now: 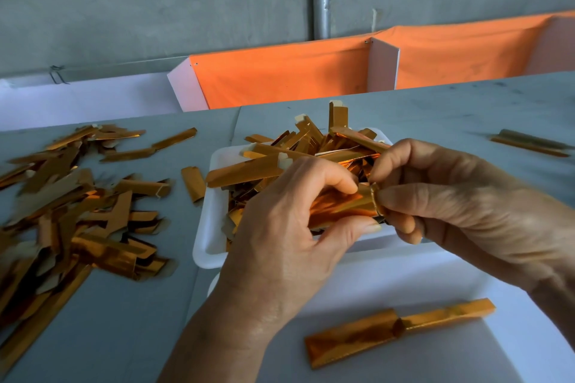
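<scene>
white tray (214, 196): gold strips (298, 146) | hands: one gold strip (339, 207)

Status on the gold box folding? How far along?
Early, by the look of it. Done: one folded gold box lies on the white board nearest the person. In hand: left hand grips a gold piece while right hand pinches its end flap. Remaining: a heaped white tray and a loose pile beside it; whether those are finished is unclear.

Strips (77, 211) left of tray (214, 227)
</scene>
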`<state>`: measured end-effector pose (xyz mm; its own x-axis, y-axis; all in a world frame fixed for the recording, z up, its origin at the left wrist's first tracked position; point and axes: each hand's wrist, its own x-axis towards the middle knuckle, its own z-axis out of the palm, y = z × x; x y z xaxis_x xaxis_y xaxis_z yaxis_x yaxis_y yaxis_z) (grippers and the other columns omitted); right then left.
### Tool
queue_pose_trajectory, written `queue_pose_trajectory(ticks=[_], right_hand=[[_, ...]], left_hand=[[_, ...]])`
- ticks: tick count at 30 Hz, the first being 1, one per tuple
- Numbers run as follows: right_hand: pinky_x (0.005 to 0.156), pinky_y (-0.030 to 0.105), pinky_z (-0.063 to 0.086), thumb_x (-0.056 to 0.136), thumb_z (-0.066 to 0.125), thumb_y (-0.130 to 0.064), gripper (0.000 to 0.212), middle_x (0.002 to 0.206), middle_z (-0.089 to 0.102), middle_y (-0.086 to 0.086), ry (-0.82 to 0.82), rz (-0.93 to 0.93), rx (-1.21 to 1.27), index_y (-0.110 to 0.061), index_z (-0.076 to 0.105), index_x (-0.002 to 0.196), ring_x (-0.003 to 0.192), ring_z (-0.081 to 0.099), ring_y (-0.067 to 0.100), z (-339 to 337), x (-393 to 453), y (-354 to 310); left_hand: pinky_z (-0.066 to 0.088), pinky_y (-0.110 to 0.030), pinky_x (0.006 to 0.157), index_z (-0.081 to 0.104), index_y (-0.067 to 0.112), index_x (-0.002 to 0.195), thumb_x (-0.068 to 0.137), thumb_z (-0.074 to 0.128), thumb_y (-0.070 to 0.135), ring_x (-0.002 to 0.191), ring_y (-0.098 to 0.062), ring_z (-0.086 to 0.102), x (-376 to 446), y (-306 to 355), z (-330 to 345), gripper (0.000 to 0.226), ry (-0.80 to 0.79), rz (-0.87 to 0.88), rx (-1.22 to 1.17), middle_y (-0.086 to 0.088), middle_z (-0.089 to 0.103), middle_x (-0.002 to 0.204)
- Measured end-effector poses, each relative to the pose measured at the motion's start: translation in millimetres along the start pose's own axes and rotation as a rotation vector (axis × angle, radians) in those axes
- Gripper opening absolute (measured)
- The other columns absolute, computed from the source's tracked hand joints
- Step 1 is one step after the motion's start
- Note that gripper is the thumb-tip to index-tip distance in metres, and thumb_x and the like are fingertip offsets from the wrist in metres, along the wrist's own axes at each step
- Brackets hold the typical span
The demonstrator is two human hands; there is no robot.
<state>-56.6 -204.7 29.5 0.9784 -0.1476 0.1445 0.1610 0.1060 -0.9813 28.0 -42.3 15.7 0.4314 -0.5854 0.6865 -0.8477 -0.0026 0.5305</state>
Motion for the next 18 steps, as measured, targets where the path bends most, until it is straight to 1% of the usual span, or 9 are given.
queue_pose_trajectory(ticks=[4,9,13,14,16,17,18], right_hand=[[0.041,0.018,0.043,0.065,0.065,-0.001,0.019,0.055,0.055,0.003,-0.017,0.002,0.007,-0.018,0.07,0.072,0.042,0.05,0.011,0.7,0.5,-0.2],[0.039,0.018,0.042,0.064,0.063,0.001,0.02,0.057,0.053,0.005,-0.023,0.005,0.087,-0.015,0.071,0.073,0.041,0.047,0.011,3.7,1.2,1.2],[0.038,0.018,0.04,0.062,0.064,0.001,0.019,0.056,0.049,0.005,-0.002,0.012,0.173,-0.013,0.071,0.073,0.04,0.045,0.01,4.3,3.6,4.9],[0.038,0.018,0.04,0.059,0.067,0.002,0.02,0.057,0.049,0.005,-0.003,0.014,0.193,-0.012,0.07,0.073,0.04,0.045,0.01,4.0,4.1,5.4],[0.039,0.017,0.04,0.055,0.075,0.008,0.029,0.058,0.049,0.004,-0.025,0.019,0.208,-0.011,0.07,0.076,0.042,0.046,0.009,0.6,4.2,7.6],[0.04,0.017,0.041,0.054,0.078,0.005,0.029,0.057,0.049,0.003,-0.05,0.022,0.212,-0.011,0.07,0.078,0.042,0.046,0.009,-1.5,4.0,8.5],[0.041,0.017,0.041,0.059,0.079,-0.003,0.025,0.057,0.049,0.003,-0.075,0.026,0.232,-0.011,0.07,0.081,0.043,0.047,0.008,-3.1,4.0,9.1]], left_hand=[[0.052,-0.026,0.07,0.064,0.008,0.09,0.075,0.071,0.029,0.085,-0.009,0.063,1.6,1.5,-1.2,0.027,-0.004,0.065,0.081,0.0,0.066,0.094],[0.051,-0.027,0.07,0.066,0.006,0.088,0.074,0.078,0.023,0.084,-0.013,0.063,3.4,2.4,-0.9,0.025,-0.015,0.123,0.172,-0.002,0.066,0.093],[0.051,-0.027,0.069,0.066,0.006,0.089,0.074,0.076,0.023,0.084,-0.012,0.062,3.7,3.7,-0.6,0.024,-0.014,0.117,0.159,-0.001,0.065,0.092],[0.051,-0.027,0.069,0.066,0.006,0.089,0.074,0.076,0.023,0.083,-0.012,0.062,3.8,3.9,-0.3,0.024,-0.016,0.115,0.159,-0.001,0.065,0.092],[0.052,-0.027,0.069,0.066,0.006,0.089,0.074,0.076,0.023,0.083,-0.011,0.062,3.4,3.3,0.2,0.024,-0.02,0.109,0.142,0.0,0.065,0.091],[0.052,-0.027,0.069,0.065,0.007,0.09,0.075,0.076,0.024,0.084,-0.01,0.063,2.8,2.5,0.4,0.025,-0.021,0.093,0.1,0.001,0.066,0.092],[0.053,-0.028,0.07,0.064,0.009,0.092,0.076,0.076,0.026,0.085,-0.011,0.064,1.9,1.8,0.3,0.026,-0.025,0.057,0.025,0.002,0.066,0.092]])
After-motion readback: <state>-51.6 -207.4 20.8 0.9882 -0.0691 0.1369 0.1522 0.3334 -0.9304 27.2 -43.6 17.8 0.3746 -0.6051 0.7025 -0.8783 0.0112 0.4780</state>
